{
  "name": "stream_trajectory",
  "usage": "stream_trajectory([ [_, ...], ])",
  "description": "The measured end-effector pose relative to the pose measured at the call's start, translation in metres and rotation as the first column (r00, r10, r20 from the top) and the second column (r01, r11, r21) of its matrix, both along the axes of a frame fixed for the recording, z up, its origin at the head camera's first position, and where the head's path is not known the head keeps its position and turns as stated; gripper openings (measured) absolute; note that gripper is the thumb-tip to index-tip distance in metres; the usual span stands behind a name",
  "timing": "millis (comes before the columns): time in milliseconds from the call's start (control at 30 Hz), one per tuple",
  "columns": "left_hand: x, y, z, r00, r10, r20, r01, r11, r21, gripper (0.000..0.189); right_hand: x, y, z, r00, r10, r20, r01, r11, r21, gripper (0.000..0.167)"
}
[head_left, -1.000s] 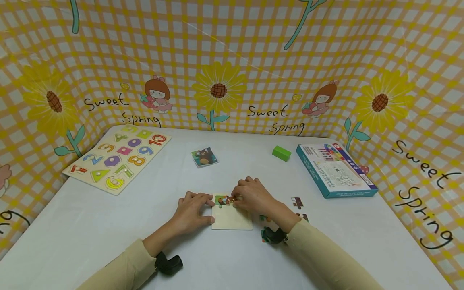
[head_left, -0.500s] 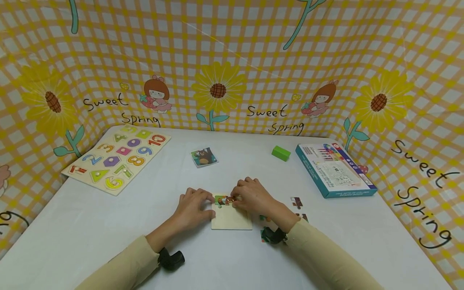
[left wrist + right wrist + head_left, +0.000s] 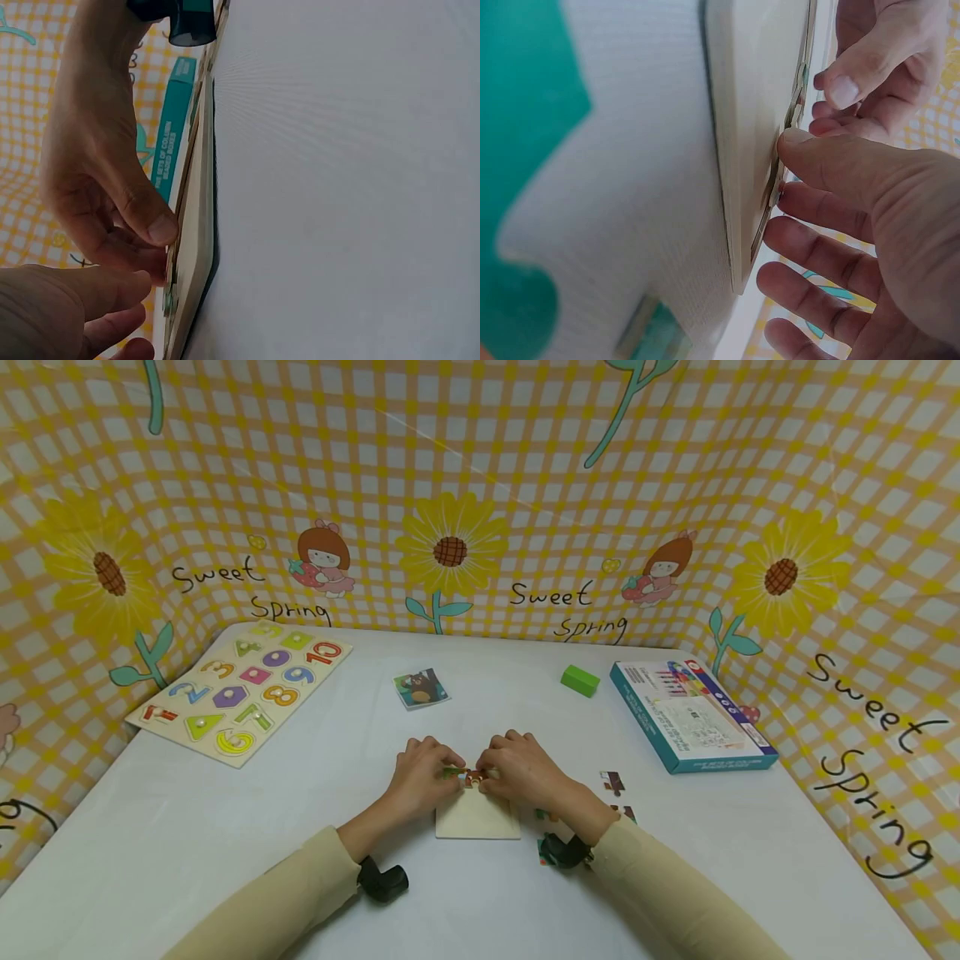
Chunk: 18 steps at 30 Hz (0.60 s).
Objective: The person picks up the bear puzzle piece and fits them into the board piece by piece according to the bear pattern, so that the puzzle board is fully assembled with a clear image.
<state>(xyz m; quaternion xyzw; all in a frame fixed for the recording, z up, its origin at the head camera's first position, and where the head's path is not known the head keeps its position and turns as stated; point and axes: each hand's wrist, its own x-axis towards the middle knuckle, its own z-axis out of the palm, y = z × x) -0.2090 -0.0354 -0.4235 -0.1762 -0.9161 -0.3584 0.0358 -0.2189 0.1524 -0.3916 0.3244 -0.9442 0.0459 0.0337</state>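
Note:
A pale wooden puzzle board [image 3: 477, 822] lies flat on the white table in front of me. Along its far edge sit joined jigsaw pieces [image 3: 473, 778] with part of a brown bear on them. My right hand [image 3: 525, 770] pinches a brown jigsaw piece [image 3: 775, 189] between thumb and index finger at the board's far right. Over the far left corner is my left hand [image 3: 424, 779], its fingers loosely bent beside the green piece. In the left wrist view, the left fingertips [image 3: 142, 283] appear just off the board. The hands partly hide the laid pieces.
Loose jigsaw pieces [image 3: 612, 782] lie right of the board, some behind the right wrist. Farther back are a bear picture card [image 3: 421, 689], a green block [image 3: 580, 681] and a teal-sided box [image 3: 693, 714]. A number puzzle board [image 3: 242, 692] lies at the far left.
My left hand has moved right, from the board's left edge onto its far left corner, covering most of the green piece. The right hand stays nearly in place at the brown piece.

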Motion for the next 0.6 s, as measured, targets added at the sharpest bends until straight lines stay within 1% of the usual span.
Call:
stream_trajectory([
  [300, -0.0026, 0.0064, -0.0050, 1.000, 0.015, -0.003, -0.015, 1.000, -0.013, 0.019, 0.0009, -0.0001, -0.0020, 1.000, 0.000, -0.003, 0.000, 1.000, -0.008, 0.019],
  [600, -0.0019, 0.0078, -0.0047, 1.000, 0.023, -0.012, -0.024, 1.000, -0.016, 0.017, 0.0002, 0.0004, -0.0022, 1.000, 0.001, -0.011, -0.001, 1.000, -0.010, 0.019],
])
